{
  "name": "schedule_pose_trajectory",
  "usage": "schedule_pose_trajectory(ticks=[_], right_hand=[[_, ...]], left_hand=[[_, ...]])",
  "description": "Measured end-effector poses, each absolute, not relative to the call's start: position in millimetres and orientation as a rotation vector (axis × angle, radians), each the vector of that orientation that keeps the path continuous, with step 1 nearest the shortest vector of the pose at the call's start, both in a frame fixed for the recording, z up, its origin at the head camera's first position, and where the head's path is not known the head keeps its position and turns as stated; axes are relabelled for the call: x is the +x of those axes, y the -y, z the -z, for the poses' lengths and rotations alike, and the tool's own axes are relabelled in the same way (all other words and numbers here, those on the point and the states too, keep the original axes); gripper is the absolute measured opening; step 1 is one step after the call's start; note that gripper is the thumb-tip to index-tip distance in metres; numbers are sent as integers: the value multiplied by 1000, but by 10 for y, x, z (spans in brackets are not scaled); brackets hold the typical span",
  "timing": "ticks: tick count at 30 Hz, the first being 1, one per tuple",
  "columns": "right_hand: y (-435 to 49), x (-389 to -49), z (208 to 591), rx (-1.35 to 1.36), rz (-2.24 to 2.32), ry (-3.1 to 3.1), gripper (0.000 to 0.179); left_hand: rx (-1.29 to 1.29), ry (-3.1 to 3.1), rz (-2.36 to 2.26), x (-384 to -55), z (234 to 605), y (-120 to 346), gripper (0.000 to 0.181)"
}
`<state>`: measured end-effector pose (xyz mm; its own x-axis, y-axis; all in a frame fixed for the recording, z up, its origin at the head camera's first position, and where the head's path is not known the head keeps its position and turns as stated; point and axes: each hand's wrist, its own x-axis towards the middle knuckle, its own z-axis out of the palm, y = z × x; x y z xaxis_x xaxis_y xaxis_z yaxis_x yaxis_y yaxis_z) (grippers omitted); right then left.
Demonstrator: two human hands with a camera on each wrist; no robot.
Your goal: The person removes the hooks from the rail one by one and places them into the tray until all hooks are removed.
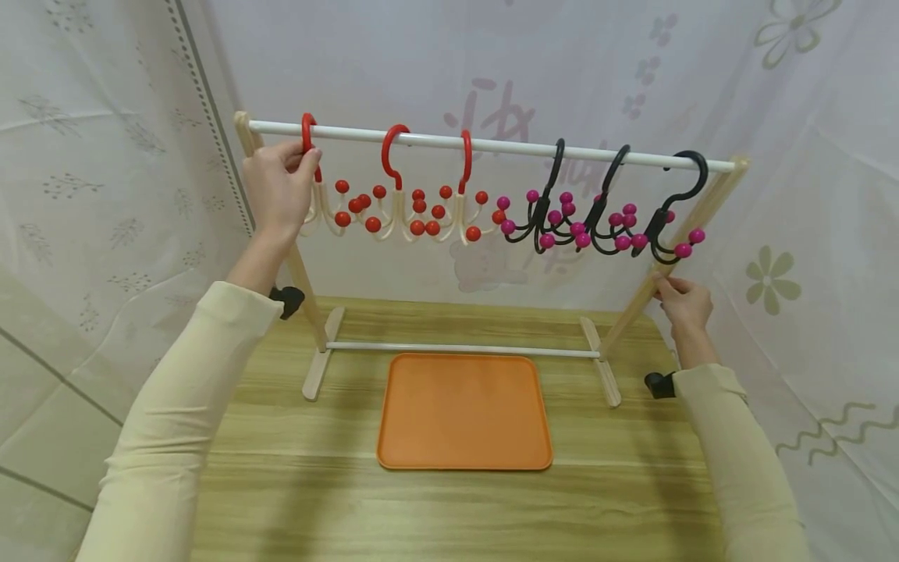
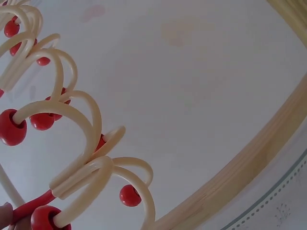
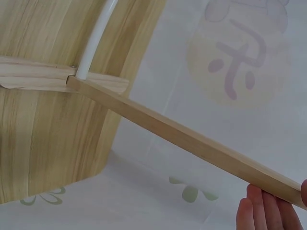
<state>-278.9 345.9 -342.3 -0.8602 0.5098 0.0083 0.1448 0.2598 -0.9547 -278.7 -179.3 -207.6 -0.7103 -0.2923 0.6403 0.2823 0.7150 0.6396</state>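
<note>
Head view: my left hand (image 1: 275, 187) pinches the leftmost red-hooked hanger (image 1: 307, 129) near the rack's (image 1: 509, 146) left end; my right hand (image 1: 684, 304) holds the rack's right post (image 1: 641, 299). Black-hooked hangers (image 1: 597, 211) hang on the rack's right half; orange tray (image 1: 463, 410) before its base.

Left wrist: fingertips (image 2: 5, 214) on that red hook.

Right wrist: fingers (image 3: 271, 211) and thumb (image 3: 304, 191) against the rack's post.

A red-hooked, ball-tipped cream hanger (image 2: 81, 177) is hanging leftmost on a wooden rack (image 1: 630, 312), which is standing near the worktop's (image 1: 456, 511) far edge.
</note>
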Motion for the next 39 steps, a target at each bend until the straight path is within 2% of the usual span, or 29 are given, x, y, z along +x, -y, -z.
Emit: schedule_pose_trajectory(ticks=[19,39], right_hand=[[-3436,-2760,3384,-599,-1608,2255,57],[-3452,-2764,3399,-623,-1628,2274,60]], left_hand=[[-69,2045,997,-2453,1913,1854,29],[-164,2034,1083,-2380,2582,1809,28]])
